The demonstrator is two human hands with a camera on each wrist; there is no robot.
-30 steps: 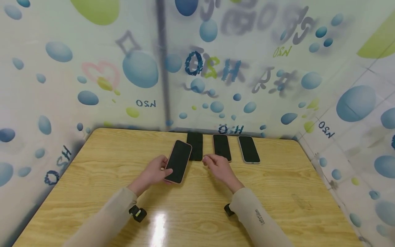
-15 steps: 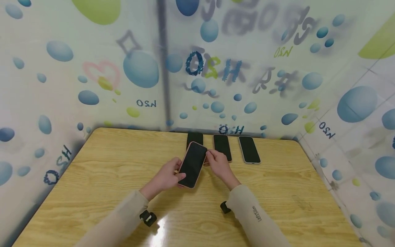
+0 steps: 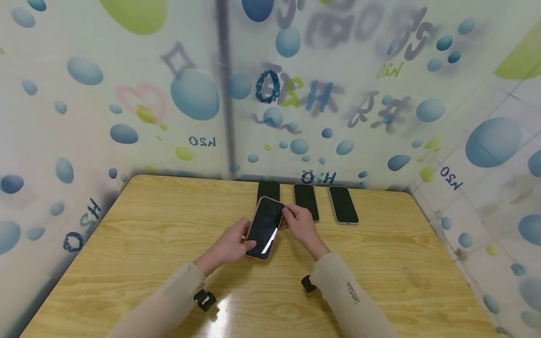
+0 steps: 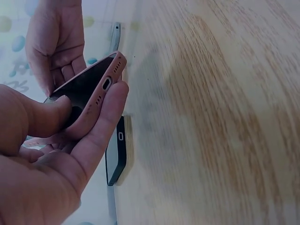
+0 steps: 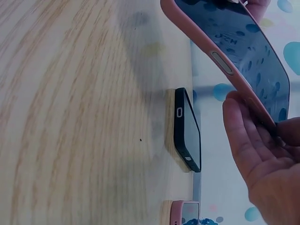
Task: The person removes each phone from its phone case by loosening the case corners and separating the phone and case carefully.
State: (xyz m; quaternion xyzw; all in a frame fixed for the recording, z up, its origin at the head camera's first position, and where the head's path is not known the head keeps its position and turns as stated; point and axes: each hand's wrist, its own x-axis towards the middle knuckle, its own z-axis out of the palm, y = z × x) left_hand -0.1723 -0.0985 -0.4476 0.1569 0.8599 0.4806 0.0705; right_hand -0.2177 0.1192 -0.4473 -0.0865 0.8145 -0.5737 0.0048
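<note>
A smartphone in a pink case (image 3: 264, 227) is held tilted above the table, its dark screen up with a bright streak of reflection. My left hand (image 3: 231, 243) grips its lower left side, thumb over the screen; in the left wrist view, fingers (image 4: 105, 117) support the case's underside beside the charging port. At the upper right corner, my right hand (image 3: 301, 226) pinches the edge between thumb and fingers. The right wrist view shows the phone's side button (image 5: 222, 63) near that hand. Behind the held phone lies a black phone (image 3: 268, 188), partly hidden.
Right of the black phone lie another pink-edged phone (image 3: 307, 199), partly covered by my right hand, and a phone with a pale case (image 3: 343, 205). They line the back of the wooden table (image 3: 169, 206), against a patterned curtain-like wall (image 3: 186, 155).
My left hand has carried the pink-cased phone to the right, partly covering the black phone. My right hand, loose beside it at first, has taken hold of its upper right corner.
</note>
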